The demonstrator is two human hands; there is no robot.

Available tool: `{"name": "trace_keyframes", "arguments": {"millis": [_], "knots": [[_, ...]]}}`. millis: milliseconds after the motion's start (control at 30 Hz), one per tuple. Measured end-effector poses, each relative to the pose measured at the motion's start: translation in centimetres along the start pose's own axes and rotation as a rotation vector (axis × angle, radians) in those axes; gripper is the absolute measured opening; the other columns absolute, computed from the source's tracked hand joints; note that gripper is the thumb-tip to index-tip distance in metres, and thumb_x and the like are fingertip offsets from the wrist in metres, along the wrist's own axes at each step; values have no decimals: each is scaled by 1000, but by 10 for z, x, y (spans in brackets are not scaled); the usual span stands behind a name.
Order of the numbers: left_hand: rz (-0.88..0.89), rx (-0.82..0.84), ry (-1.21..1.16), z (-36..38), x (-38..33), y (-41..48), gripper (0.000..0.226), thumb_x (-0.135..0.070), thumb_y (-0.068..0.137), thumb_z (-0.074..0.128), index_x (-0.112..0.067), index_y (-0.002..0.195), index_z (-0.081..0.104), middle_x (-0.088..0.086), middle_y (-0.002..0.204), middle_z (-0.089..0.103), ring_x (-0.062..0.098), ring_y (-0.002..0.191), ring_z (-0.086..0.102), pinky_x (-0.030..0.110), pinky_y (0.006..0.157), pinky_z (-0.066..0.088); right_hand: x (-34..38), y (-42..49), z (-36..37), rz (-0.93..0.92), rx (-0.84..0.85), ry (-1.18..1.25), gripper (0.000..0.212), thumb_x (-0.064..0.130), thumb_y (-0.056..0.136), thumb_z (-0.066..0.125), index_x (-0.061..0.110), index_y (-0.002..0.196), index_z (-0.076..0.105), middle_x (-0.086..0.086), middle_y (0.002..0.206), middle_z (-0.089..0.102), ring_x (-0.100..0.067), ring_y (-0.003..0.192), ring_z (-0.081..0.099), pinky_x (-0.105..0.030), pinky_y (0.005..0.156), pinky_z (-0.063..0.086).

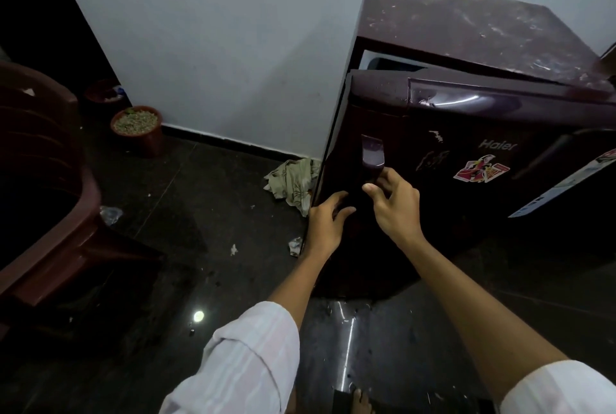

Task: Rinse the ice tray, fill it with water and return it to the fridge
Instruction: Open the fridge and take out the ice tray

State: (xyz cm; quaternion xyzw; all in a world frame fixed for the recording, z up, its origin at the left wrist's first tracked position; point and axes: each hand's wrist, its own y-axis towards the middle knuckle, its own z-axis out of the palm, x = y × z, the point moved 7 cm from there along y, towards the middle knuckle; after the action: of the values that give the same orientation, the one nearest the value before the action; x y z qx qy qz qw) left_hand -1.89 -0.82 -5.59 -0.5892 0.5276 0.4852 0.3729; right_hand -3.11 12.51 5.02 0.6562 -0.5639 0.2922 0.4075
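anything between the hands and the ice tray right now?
Yes: the fridge door is only ajar. The right hand is at its handle, the left hand at its edge. No tray is visible through the top gap.

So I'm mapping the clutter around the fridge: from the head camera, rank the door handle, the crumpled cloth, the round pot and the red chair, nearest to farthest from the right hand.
1. Door handle: just above the right hand, at its fingertips.
2. Crumpled cloth: on the floor left of the fridge door.
3. Round pot: farther left, by the wall.
4. Red chair: at the far left edge.
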Motion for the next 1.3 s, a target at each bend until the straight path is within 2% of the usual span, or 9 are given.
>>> {"name": "trace_keyframes", "arguments": {"millis": [100,233,367,600,800,967,1133,1233,1300], "knots": [[18,-12,11,2,-3,-19,40,-24,95,68,-11,132,63,8,120,73,13,114,68,29,98,55,-2,-16,-7,-10,9,12,26,9,91,66,11,117,64,20,100,65,18,99,59,-4,81,46],[30,-38,32,8,-7,-48,37,-21,94,69,-11,130,64,6,118,74,10,109,70,25,94,56,-5,-40,-18,-28,9,47,25,6,92,64,8,117,65,10,103,70,6,102,64,-9,84,50],[29,-68,61,17,-17,-81,36,-19,93,70,-11,128,65,5,116,75,10,108,71,21,92,57,-7,-68,-32,-38,29,87,26,3,92,62,9,118,64,11,104,69,3,103,65,-13,86,52],[45,-164,125,43,-33,-144,35,-14,92,71,-9,126,67,5,110,77,9,102,72,22,88,58,-20,-116,-68,-65,98,129,26,1,92,61,10,117,64,10,103,71,3,99,67,-14,84,53],[21,-205,124,70,-48,-198,32,-12,90,73,-9,122,69,2,104,77,3,94,72,12,81,56,-34,-159,-103,-67,129,181,26,1,93,60,11,117,64,9,102,71,2,98,67,-11,81,51],[-40,-219,84,96,-59,-240,31,-13,86,78,-9,116,71,1,101,77,2,92,73,15,79,58,-48,-195,-135,-39,113,214,27,2,93,60,12,118,63,9,102,71,4,100,66,-12,84,51],[-112,-147,73,131,-76,-279,32,-13,84,80,-11,115,70,-5,101,74,-2,91,70,13,80,57,-68,-236,-177,-7,60,215,25,4,94,59,13,117,64,11,102,70,4,98,66,-10,82,50],[-167,-48,67,153,-88,-300,33,-10,84,79,-14,115,69,-13,100,68,-12,88,63,1,75,48,-85,-260,-206,16,4,195,27,12,95,59,12,122,63,6,108,70,-2,104,65,-22,90,54],[-173,53,70,168,-93,-314,39,-9,85,78,-16,121,68,-16,105,67,-14,92,61,1,77,47,-96,-275,-225,32,-29,181,28,14,96,58,13,124,62,6,110,70,-3,106,65,-26,91,54]]}}
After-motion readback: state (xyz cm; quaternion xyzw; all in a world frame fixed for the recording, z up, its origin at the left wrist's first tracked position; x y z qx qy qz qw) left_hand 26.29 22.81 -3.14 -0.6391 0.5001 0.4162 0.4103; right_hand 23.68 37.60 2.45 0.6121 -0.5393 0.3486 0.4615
